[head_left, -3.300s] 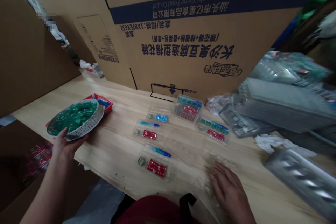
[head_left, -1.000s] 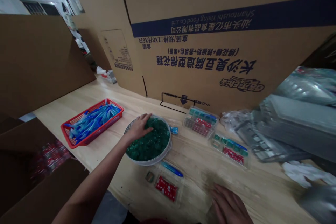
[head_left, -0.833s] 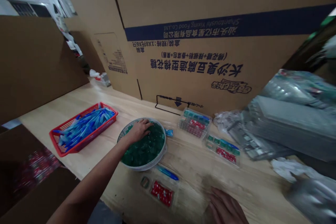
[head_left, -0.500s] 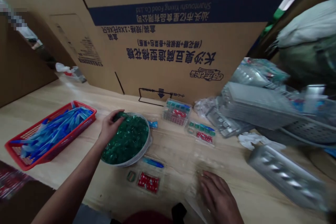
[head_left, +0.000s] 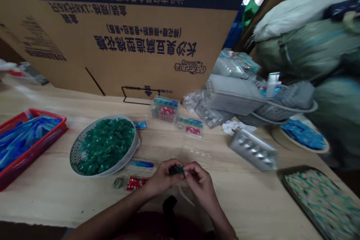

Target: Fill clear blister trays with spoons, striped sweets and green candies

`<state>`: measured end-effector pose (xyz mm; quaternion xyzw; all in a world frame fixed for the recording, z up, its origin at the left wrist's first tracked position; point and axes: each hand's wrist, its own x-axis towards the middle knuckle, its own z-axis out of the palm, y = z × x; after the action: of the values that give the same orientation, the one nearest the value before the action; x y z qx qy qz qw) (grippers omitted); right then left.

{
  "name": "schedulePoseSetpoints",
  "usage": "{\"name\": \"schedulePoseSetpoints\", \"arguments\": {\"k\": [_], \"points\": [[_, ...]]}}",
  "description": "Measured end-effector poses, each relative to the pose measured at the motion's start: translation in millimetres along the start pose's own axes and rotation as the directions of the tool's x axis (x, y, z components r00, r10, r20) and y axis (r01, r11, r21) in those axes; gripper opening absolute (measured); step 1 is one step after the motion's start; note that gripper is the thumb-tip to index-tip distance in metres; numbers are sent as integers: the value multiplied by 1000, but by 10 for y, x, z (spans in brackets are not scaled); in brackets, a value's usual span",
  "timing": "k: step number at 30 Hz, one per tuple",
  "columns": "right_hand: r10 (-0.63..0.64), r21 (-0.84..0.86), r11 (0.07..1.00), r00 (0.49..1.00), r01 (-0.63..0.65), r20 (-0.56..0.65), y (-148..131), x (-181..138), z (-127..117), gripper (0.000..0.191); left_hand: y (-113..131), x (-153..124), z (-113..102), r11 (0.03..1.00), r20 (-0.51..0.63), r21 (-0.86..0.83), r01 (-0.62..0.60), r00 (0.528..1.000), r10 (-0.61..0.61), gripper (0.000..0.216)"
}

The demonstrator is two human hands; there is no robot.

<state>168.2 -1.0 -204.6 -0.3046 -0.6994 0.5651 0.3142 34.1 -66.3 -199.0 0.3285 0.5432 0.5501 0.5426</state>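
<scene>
In front of my body both hands meet over the table. My left hand [head_left: 163,175] is closed around a few small dark green plastic pieces [head_left: 176,170]. The fingertips of my right hand [head_left: 199,180] pinch at the right edge of those pieces. Left of the hands, a round white colander [head_left: 73,159] is heaped with similar green pieces [head_left: 111,144]. Close to my left forearm lies a clear tray holding a red patterned packet [head_left: 135,183], a blue tube-like item [head_left: 142,164] and a green piece [head_left: 118,183]. Under the hands, clear plastic shows only faintly.
A red basket [head_left: 63,123] of blue tube-like items stands at left. Filled clear trays [head_left: 165,109] sit before a large carton [head_left: 135,60]. Stacked clear trays [head_left: 233,93], a silvery moulded tray [head_left: 253,150], a bowl of blue packets [head_left: 303,135] and a dark tray of strips [head_left: 323,198] occupy the right.
My left hand has left the colander and moved right with green pieces in it. My right hand has come inward to meet it. The view has turned to the right.
</scene>
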Motion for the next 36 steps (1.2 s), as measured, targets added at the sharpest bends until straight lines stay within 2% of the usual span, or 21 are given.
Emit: {"name": "schedulePoseSetpoints", "arguments": {"k": [3,5,9,13,15,17,19,22,25,27,33,36], "points": [[186,245,954,982,-175,-24,129,-43,-79,22,57,47,59,978,63,-141,151,988,-144,19],[211,273,943,977,-192,-41,164,-71,-104,23,76,81,109,950,27,-228,213,977,-213,19],[82,38,996,995,-80,-65,140,-105,-166,11,62,131,182,918,-1,-315,241,967,-254,24],[-37,-118,993,998,31,-42,86,-123,-273,8,61,129,193,886,119,-347,309,951,-285,31],[-119,-181,977,993,114,-20,65,-141,-310,9,72,118,190,900,167,-299,319,945,-279,33],[-194,-269,945,981,188,6,53,-166,-327,12,89,107,186,941,176,-174,290,949,-260,32],[-216,-309,927,976,214,29,49,-192,-327,14,107,97,177,965,172,-32,262,952,-253,28],[-116,-209,970,992,124,51,55,-219,-312,13,121,89,153,963,213,43,267,939,-270,28],[36,-63,998,997,-32,71,78,-225,-290,12,100,89,132,933,277,-49,357,902,-331,33],[93,-7,996,994,-92,61,109,-218,-275,13,73,97,131,902,292,-110,417,881,-372,36],[182,228,961,979,-158,-89,241,-173,-257,18,13,166,162,833,243,-227,505,857,-453,38],[119,173,980,987,-99,-109,219,-161,-286,19,10,200,161,831,241,-265,490,868,-435,37]]}}
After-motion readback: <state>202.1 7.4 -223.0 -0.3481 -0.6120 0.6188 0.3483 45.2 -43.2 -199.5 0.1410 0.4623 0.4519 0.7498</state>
